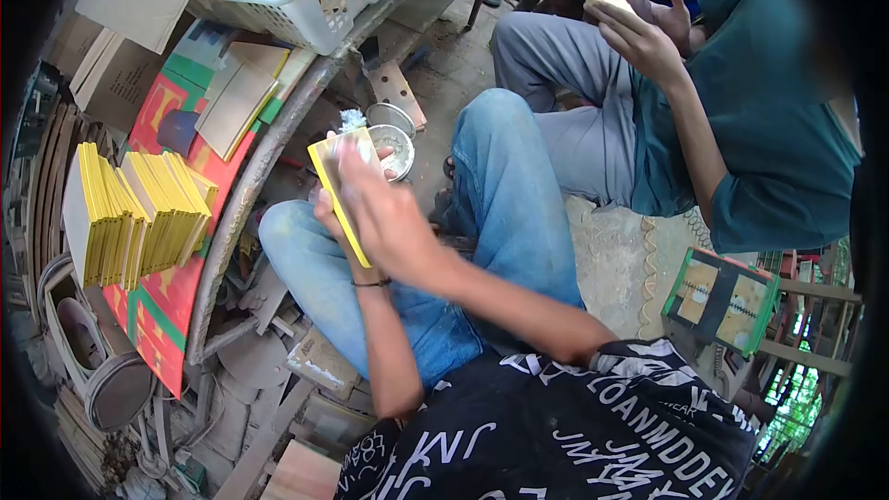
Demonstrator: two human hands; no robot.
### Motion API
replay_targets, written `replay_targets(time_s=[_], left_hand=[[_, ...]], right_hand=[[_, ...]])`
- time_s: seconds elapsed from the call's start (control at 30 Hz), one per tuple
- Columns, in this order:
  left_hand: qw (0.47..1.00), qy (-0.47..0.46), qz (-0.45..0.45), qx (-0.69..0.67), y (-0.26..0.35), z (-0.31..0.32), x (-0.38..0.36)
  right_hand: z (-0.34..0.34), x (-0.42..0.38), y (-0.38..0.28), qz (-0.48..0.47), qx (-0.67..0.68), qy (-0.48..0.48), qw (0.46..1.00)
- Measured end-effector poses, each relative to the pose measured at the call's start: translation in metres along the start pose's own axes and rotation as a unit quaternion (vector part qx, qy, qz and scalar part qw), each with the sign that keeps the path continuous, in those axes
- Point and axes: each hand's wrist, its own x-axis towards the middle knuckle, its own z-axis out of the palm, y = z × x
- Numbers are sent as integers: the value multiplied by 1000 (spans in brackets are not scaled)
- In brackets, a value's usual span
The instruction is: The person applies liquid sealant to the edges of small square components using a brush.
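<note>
My left hand [329, 213] is wrapped round a thin rectangular board with yellow edges [324, 167] and holds it tilted above my lap. A dark band circles that wrist. Over the board's pale face lies my right hand [380, 213], smeared by motion, so its fingers and anything under them cannot be made out. Just beyond the board stand a round tin [394, 150] with whitish contents and a crumpled pale blue-white rag [353, 120].
On the red and green sheet [167, 343] at left stand stacked yellow-edged boards [106, 218], with flat boards [236, 102] farther back. A white plastic basket [315, 18] is behind. At right a person in a green shirt [769, 120] holds a small block [611, 6].
</note>
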Motion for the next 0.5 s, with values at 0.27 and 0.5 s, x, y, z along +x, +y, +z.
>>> replay_targets(time_s=[0.27,0.5], left_hand=[[996,89,-16,12,-14,3,1],[995,71,-34,57,-8,-9,2]], right_hand=[[14,3,10,-32,-55,31,997],[3,13,18,-16,-20,3,1000]])
